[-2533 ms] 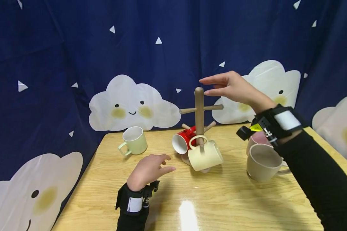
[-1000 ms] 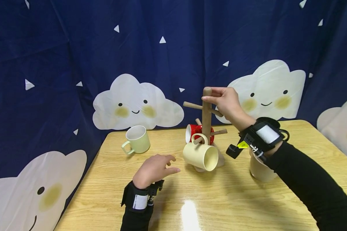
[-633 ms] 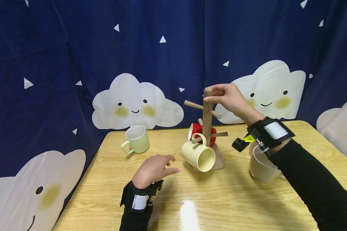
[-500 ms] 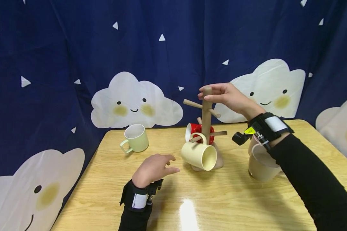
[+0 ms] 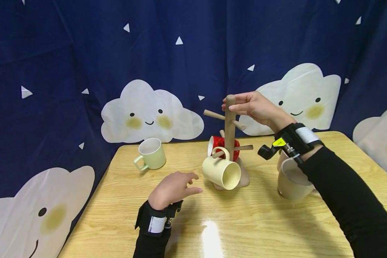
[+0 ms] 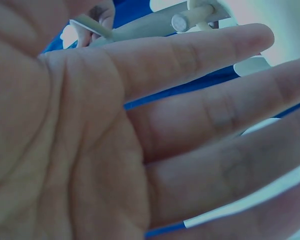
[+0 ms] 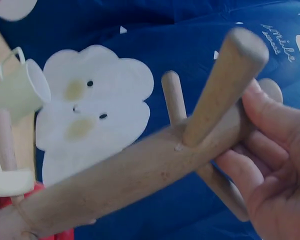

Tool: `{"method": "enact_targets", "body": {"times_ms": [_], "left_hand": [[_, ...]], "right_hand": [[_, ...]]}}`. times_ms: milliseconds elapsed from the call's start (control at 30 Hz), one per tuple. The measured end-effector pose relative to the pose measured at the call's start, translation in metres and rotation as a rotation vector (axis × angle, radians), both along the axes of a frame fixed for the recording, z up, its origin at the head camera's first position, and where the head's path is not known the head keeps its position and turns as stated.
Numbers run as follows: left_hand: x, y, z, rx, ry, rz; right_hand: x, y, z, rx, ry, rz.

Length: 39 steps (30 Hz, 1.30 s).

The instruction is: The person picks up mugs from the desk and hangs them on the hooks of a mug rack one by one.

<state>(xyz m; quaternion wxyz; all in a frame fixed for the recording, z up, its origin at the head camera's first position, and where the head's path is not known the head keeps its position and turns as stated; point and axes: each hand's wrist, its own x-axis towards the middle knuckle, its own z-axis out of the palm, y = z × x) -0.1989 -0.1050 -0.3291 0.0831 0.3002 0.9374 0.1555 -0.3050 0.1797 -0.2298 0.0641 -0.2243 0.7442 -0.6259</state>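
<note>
A wooden mug tree [image 5: 229, 134] stands on the table, its post upright and its upper pegs bare. My right hand [image 5: 261, 110] holds the post near the top, thumb in front and fingers behind; the right wrist view shows the thumb [image 7: 270, 110] against the wood. By its handle a cream mug [image 5: 216, 172] hangs from a lower front peg, mouth tilted down to the front right. Behind the post is a red mug [image 5: 215, 145], partly hidden. My left hand [image 5: 172, 190] hovers left of the cream mug, fingers relaxed and apart, holding nothing.
A pale green mug [image 5: 154, 156] stands upright at the back left of the wooden table [image 5: 245, 229]. On the right, a beige mug [image 5: 291, 184] and another mug behind it are partly covered by my right forearm. A blue cloud-patterned curtain [image 5: 193, 21] hangs behind.
My right hand has come down from above the mug tree onto its post. The tree has turned, swinging the cream mug's mouth toward the front and the red mug behind the post. My left hand barely moved.
</note>
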Motion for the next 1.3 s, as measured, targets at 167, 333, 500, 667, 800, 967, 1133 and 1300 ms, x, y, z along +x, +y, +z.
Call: {"method": "enact_targets", "body": {"times_ms": [167, 333, 500, 667, 800, 967, 1133, 1300], "left_hand": [[0.0, 0.0, -0.001, 0.005, -0.004, 0.002], [0.0, 0.0, 0.0, 0.011, -0.007, -0.004], [0.001, -0.001, 0.001, 0.019, 0.002, -0.015], [0.0, -0.001, 0.002, 0.005, 0.012, -0.022], [0.0, 0.0, 0.004, -0.004, 0.004, -0.02], [0.0, 0.0, 0.003, 0.007, 0.0, -0.03], [0.0, 0.0, 0.0, 0.003, 0.01, -0.037], [0.001, 0.0, -0.002, -0.006, 0.012, -0.037]], "right_hand": [[0.009, -0.011, 0.0, -0.027, -0.029, -0.137], [0.023, -0.024, 0.001, 0.019, 0.032, -0.325], [0.032, -0.037, 0.003, 0.145, 0.154, -0.546], [0.033, -0.035, 0.005, 0.236, 0.195, -0.574], [0.023, -0.022, 0.008, 0.236, 0.213, -0.409], [0.007, -0.004, 0.011, 0.157, 0.161, -0.052], [0.0, 0.0, 0.008, 0.109, 0.138, 0.047], [0.002, -0.006, 0.004, 0.038, 0.133, -0.019]]}}
